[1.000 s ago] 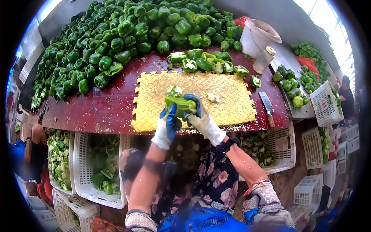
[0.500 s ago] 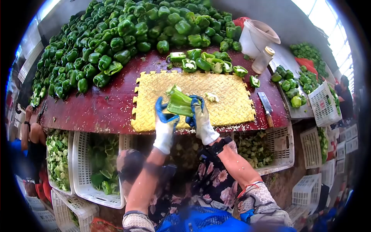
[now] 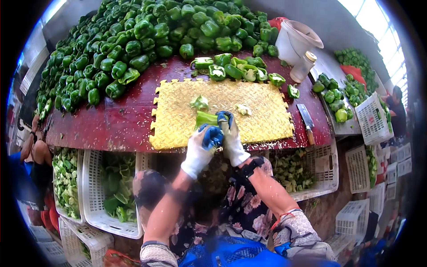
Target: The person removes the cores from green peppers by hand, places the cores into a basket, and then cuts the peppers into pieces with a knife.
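Note:
A cut piece of green bell pepper (image 3: 206, 118) is held over the front of the yellow foam mat (image 3: 178, 129). My right hand (image 3: 230, 133), in a white glove with blue-coated fingers, grips its right side. My left hand (image 3: 205, 144), gloved alike, is closed with curled fingers against the pepper's lower end; its fingertips are partly hidden. A pale green pepper core (image 3: 199, 103) lies on the mat just beyond the pepper, and a whitish seed core (image 3: 243, 110) lies to its right.
Whole green peppers (image 3: 133, 46) are heaped at the back of the red table (image 3: 106, 129). Halved peppers (image 3: 234, 71) line the mat's far edge. A knife (image 3: 306, 122) lies right, near a jar (image 3: 303, 66) and bucket (image 3: 293, 44). Crates (image 3: 92, 196) stand below; another person (image 3: 38, 153) sits left.
My left hand has moved right and closed at the pepper's lower end. The pale green core, earlier at the top of the pepper, now shows apart from it on the mat.

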`<action>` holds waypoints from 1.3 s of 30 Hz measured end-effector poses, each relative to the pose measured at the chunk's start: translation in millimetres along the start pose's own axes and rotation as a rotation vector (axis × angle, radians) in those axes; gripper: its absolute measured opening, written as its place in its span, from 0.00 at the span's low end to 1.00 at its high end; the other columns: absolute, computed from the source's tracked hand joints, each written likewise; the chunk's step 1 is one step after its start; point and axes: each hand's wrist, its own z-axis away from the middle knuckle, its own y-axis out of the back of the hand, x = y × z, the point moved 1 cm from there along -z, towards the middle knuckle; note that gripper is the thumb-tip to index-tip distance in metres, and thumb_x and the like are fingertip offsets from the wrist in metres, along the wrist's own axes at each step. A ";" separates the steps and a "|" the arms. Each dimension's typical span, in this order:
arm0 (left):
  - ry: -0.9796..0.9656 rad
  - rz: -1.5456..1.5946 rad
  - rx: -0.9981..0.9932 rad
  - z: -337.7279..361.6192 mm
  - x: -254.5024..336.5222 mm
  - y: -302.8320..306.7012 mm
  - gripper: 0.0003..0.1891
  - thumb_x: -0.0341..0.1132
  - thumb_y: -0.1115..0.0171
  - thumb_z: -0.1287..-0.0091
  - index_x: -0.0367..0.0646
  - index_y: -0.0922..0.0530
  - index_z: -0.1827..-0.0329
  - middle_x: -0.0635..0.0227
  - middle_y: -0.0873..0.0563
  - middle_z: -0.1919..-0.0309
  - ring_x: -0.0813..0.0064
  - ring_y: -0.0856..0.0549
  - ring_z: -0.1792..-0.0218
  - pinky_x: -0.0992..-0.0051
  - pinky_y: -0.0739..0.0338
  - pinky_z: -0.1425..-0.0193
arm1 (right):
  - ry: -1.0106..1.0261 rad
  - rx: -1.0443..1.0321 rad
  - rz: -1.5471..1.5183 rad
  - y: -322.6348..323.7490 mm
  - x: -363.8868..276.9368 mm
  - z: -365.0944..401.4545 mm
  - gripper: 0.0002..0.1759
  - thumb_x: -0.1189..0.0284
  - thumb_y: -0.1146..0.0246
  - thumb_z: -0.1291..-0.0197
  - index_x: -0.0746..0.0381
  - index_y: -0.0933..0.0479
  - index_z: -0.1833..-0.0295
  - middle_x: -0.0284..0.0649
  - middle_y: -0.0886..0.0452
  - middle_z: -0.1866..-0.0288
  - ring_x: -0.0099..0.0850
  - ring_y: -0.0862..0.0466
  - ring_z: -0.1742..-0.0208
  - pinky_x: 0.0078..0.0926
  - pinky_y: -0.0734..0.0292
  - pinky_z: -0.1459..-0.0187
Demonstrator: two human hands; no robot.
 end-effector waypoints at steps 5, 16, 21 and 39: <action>0.496 0.521 0.295 -5.9 -18.8 6.4 0.08 0.27 0.35 0.32 0.40 0.19 0.52 0.76 0.16 0.66 0.89 0.23 0.73 0.87 0.32 0.74 | -0.246 -0.060 -0.277 4.8 -17.6 4.5 0.20 0.62 0.51 0.25 0.62 0.32 0.36 0.37 0.24 0.58 0.23 0.24 0.62 0.23 0.25 0.62; 0.755 1.104 0.256 -4.0 -20.0 15.8 0.04 0.34 0.40 0.28 0.50 0.20 0.64 0.79 0.19 0.75 0.89 0.26 0.81 0.88 0.35 0.81 | 0.680 -0.132 0.226 -16.7 -19.7 15.4 0.21 0.88 0.50 0.37 0.66 0.33 0.38 0.47 0.23 0.51 0.32 0.21 0.55 0.26 0.23 0.50; 0.605 1.056 0.252 2.1 -22.7 8.2 0.01 0.32 0.39 0.29 0.48 0.20 0.60 0.77 0.17 0.73 0.89 0.25 0.80 0.88 0.34 0.80 | 0.544 -0.124 0.177 -14.2 -23.0 21.5 0.22 0.88 0.53 0.37 0.66 0.33 0.38 0.45 0.22 0.52 0.30 0.21 0.57 0.25 0.23 0.52; 0.577 0.733 0.288 0.3 -58.6 -17.7 0.11 0.23 0.40 0.33 0.39 0.23 0.48 0.69 0.18 0.60 0.87 0.23 0.72 0.84 0.33 0.76 | -0.055 -0.318 -0.075 75.5 -88.8 -62.9 0.42 0.67 0.35 0.38 0.52 0.46 0.21 0.56 0.38 0.24 0.44 0.34 0.25 0.35 0.25 0.34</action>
